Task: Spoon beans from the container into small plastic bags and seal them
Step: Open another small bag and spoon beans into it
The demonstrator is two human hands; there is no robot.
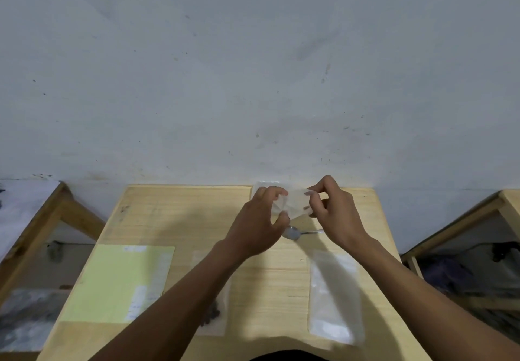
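A small clear bag (291,203) hangs between both hands, left hand (260,220) and right hand (334,211) pinching its sides. One spoon (294,232) lies just beneath. Nearer the person lie two more bags, one with beans (213,314) under the left forearm, one empty (333,296) under the right, and a green sheet (118,284) further left.

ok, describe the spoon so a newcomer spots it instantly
Start at the wooden table against the wall. Near its far edge both hands hold a small clear bag; the spoon lies on the table just below them. It's the only metal item, unlike the flat plastic bags nearby.
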